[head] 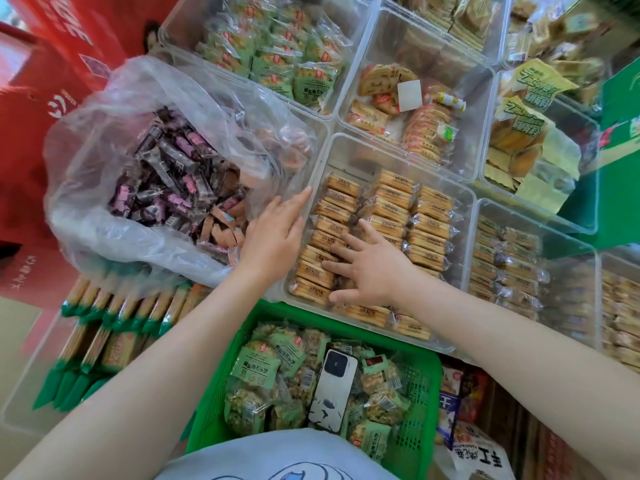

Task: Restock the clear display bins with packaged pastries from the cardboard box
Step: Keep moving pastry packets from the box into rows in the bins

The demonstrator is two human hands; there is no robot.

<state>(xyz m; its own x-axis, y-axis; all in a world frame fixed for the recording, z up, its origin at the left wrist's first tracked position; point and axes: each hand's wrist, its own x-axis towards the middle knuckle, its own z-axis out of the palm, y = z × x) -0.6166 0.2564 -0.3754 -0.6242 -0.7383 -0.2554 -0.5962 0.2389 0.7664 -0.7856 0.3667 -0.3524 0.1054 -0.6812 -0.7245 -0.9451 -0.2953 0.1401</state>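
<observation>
Restocking looks well along for the clear bin (464, 202) under the hands — it holds three neat rows of tan wrapped pastries (391, 206), standing on edge and filling most of its floor, with some bare room at the far end. Neighbouring bins are mixed: the one with green-wrapped cakes (277, 60) at the top is fairly full, while the bin beside it on the right (426, 36) looks only part filled. No cardboard box is clearly in view, so I cannot tell how much stock is left to bring over; what does show is a large plastic bag (104, 109) of dark and pink wrapped snacks sitting to the left, and a green basket (426, 382) of green packets with a phone (334, 389) lying on top, nearest the person. The right hand (367, 268) lies flat with fingers spread across the left-hand row of pastries, pressing or levelling them rather than gripping any one pack. The left hand (277, 233) is also flat, fingers straight and together, resting along the bin's left wall where the plastic bag leans against it — it holds nothing. My judgement is that this is a tidying touch on rows already placed, with more bins left to top up.
</observation>
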